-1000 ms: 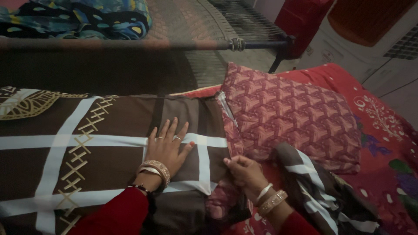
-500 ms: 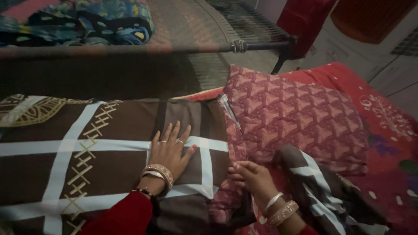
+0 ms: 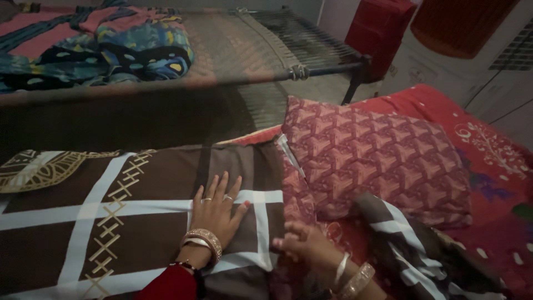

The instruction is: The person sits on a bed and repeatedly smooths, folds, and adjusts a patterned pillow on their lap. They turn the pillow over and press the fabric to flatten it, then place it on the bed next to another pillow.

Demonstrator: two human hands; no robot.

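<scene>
Her left hand [image 3: 215, 214] lies spread flat on the brown blanket [image 3: 111, 216], already smooth across the bed; the right hand [image 3: 302, 244] seems to pinch its near right edge beside the maroon pillow [image 3: 377, 158], still untidy there

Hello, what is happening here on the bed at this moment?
A person in red sleeves is working on bedding. The left hand lies flat, fingers spread, on a brown cover with white stripes. The right hand pinches the cloth at that cover's edge, beside a red patterned pillow. A crumpled piece of the same brown striped cloth lies on the red bedsheet. Behind stands a woven cot with a colourful blanket.
</scene>
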